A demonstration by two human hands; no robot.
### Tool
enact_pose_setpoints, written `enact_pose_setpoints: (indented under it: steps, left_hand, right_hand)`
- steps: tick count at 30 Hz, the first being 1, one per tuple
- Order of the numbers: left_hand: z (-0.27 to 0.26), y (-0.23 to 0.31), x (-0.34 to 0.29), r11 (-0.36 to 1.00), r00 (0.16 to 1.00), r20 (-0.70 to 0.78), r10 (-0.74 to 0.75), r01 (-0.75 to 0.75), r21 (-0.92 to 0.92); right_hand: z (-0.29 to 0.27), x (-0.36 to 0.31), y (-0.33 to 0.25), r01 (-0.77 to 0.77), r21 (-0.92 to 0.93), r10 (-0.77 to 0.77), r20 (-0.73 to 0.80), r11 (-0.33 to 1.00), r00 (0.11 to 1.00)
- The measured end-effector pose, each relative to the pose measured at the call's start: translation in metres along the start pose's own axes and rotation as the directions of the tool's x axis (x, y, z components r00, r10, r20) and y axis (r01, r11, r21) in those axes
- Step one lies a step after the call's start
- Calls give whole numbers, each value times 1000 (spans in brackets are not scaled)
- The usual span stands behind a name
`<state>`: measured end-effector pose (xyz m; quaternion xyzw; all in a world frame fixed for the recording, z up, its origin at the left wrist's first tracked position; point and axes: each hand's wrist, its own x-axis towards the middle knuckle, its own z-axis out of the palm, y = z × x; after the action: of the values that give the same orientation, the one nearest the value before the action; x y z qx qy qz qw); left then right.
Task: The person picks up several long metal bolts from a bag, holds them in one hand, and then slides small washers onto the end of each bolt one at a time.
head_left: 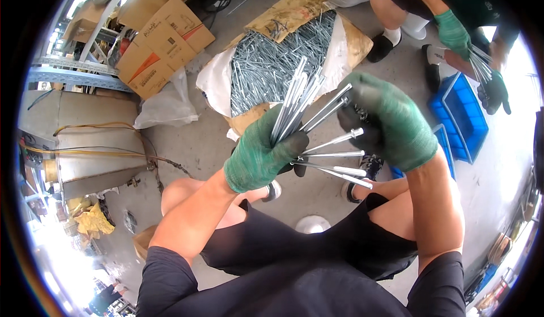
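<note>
My left hand (pixel 266 149), in a green glove with dark fingers, is closed round a fanned bundle of shiny metal rods (pixel 334 154). Some rods point up and away, others spread to the right, and at least one has a thicker collar near its end. Just right of the fan, my gloved right hand (pixel 391 121) has its fingers curled close to the rod ends; what is in them, if anything, I cannot make out. Beyond both hands, a big heap of similar rods (pixel 272 62) lies in an opened sack with white lining (pixel 218 81).
Brown cardboard (pixel 289 13) partly covers the heap. At right, a co-worker's gloved hands (pixel 453 30) hold rods above a blue crate (pixel 462 118). Left stand cardboard boxes (pixel 161 47), a clear plastic bag (pixel 170 104) and a metal machine housing (pixel 96 147) with cables. A white round object (pixel 312 224) sits between my legs.
</note>
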<state>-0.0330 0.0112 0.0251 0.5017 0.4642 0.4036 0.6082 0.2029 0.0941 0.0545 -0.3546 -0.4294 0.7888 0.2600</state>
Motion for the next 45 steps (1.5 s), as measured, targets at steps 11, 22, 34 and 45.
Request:
enact_pose_setpoints:
  steps: [11,22,34,45]
  left_hand:
    - [2,-2,-1,983,986,-36,-162,158,-98]
    - [3,-3,-2,978,978,-2,-207,207,-26]
    - [-4,-8,-2,977,977,28,-211,210,22]
    - [-3,-10,-1,981,978,80,-193,190,41]
  right_hand:
    - [-17,-7,-12,18,22,-16,-71,1000,997]
    - [-10,-7,-16,45,-84,-51,-71,995,996]
    - [-12,-4,-8,60,-28,-61,-36,998,997]
    - [-14,-9,-13,80,-241,-85,-9,967,996]
